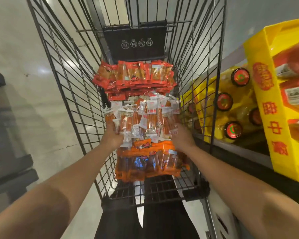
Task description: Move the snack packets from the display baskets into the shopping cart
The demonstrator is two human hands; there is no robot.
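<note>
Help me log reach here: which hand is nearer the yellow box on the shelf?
Right. The right hand is inside the shopping cart on the side facing the yellow box; the left hand holds the clear snack packets at the far side.

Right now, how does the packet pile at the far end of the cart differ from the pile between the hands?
The far pile is solid red-orange wrappers; the middle pile is clear and white wrappers showing orange sticks. The far pile lies untouched, stacked fairly flat; the middle pile is jumbled, with the left hand and right hand against its sides. Both sit inside the shopping cart.
</note>
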